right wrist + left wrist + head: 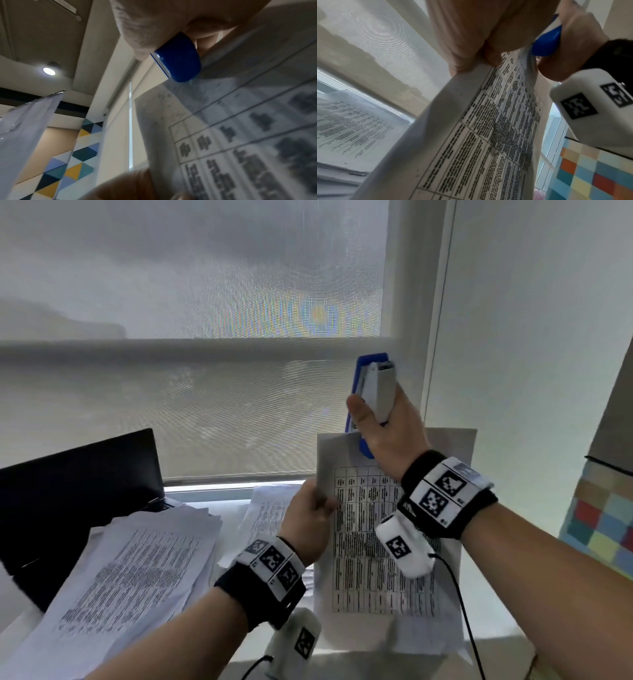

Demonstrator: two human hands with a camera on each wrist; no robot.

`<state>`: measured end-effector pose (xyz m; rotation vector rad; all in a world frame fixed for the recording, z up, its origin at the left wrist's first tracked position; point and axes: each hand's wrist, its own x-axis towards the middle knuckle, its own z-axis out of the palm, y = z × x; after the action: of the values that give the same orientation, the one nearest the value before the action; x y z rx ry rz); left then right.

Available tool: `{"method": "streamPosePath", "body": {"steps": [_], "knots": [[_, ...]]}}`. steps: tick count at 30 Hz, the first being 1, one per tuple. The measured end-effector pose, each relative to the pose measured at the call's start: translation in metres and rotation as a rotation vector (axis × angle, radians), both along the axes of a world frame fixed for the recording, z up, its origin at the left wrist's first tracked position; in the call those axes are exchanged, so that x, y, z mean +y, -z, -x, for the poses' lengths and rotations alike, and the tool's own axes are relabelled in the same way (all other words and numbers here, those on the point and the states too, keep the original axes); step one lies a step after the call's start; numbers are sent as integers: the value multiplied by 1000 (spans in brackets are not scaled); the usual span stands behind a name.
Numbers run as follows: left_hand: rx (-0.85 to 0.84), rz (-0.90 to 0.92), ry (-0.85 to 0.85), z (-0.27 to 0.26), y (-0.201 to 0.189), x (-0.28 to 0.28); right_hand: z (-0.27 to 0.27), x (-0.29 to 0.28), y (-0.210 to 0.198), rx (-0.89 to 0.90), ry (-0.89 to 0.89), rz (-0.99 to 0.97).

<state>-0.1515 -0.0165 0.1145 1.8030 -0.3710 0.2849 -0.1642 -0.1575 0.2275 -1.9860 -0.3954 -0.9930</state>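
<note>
One sheet (359, 546) hovers above the paper-strewn desk (346, 667).

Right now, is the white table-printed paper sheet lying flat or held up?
Held up: the white sheet stands upright, its left edge pinched by the left hand.

**Three cameras, one sheet**

The head camera looks forward and down. The wrist cameras sit very close, looking up along the left hand (471, 33) and right hand (145, 27). All share the printed sheet (359, 594) and blue stapler (375, 392).

Desk (359, 667) carries paper stack (137, 570); black laptop (78, 491), probably
</note>
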Motion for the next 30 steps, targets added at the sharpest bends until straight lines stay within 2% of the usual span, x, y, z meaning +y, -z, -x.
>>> {"method": "streamPosePath", "body": {"steps": [4, 7, 11, 16, 19, 21, 23, 25, 28, 30], "knots": [[-19, 9, 6, 6, -9, 5, -4, 20, -3, -52, 65, 65], [-39, 1, 31, 11, -11, 8, -11, 25, -5, -58, 76, 6], [13, 37, 69, 1, -4, 15, -17, 29, -1, 6, 42, -16], [131, 40, 32, -20, 12, 42, -28, 15, -1, 46, -15, -240], [224, -68, -91, -40, 9, 89, -32, -7, 13, 248, 37, -193], [284, -286, -242, -62, -1, 138, -34, -25, 38, 476, 90, -52], [271, -513, -397, -78, -21, 193, -39, -43, 74, 690, 151, 122], [266, -694, -513, -88, -40, 244, -48, -57, 112, 892, 174, 174], [280, -812, -645, -109, -41, 284, -63, -62, 158, 1069, 180, 161], [284, -856, -716, -117, -29, 288, -75, -58, 182, 1137, 220, 287]]}}
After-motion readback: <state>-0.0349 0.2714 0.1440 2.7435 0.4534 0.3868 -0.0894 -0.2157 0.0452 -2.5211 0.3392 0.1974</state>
